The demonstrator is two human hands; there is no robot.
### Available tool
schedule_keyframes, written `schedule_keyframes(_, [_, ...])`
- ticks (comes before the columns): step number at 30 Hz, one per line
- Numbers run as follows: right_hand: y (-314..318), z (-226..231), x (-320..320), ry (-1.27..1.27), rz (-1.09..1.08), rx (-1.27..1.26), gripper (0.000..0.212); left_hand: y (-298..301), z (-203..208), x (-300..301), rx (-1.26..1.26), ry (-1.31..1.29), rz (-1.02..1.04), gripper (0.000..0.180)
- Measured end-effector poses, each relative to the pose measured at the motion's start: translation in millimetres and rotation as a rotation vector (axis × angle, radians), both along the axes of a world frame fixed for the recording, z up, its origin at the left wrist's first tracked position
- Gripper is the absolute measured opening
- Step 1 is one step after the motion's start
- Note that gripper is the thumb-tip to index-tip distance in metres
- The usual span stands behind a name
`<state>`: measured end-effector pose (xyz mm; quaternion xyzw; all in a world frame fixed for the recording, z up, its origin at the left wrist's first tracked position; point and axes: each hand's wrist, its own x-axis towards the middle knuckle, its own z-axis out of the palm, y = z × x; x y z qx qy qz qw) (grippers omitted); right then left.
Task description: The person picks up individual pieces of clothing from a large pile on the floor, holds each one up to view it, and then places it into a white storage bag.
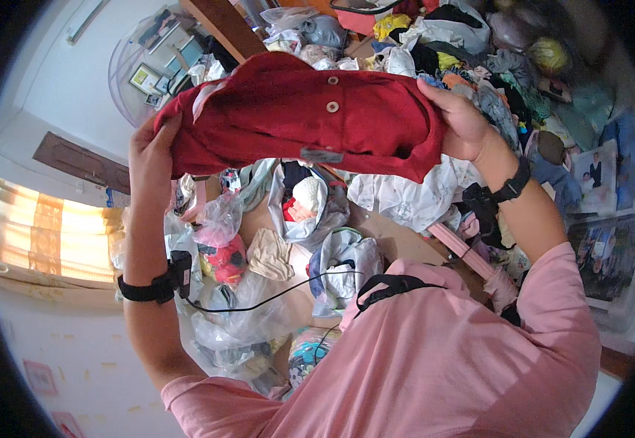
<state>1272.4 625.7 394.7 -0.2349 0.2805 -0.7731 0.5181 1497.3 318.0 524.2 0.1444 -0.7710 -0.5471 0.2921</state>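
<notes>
A red shirt [259,120] stretches sideways between my two hands, raised high in front of me. Two pale buttons sit on its placket, and a small grey patch shows at its lower edge. My left hand [153,150] is closed on the shirt's left end, thumb against the cloth. At the other end my right hand [463,124] grips the edge with the thumb on top, its other fingers partly hidden. Below the shirt is an open plastic bag [328,212] with white and red items inside.
A large heap of clothes [463,66] fills the far right. Nearer lie another bag of cloth [343,266], a beige garment [272,254] and clear plastic bags [237,321]. Clear storage boxes [605,255] stand at the right. A curtained window [55,230] is at the left.
</notes>
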Motion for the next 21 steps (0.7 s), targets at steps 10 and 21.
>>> schedule_keyframes(10, [-7,51,42,0.113,0.075,-0.083,0.047,77,-83,-9,-0.644,0.110,-0.166,0.031])
schedule_keyframes(21, [9,45,11,0.660,-0.214,0.215,0.036,133,-94,-56,0.768,0.042,-0.668,0.012])
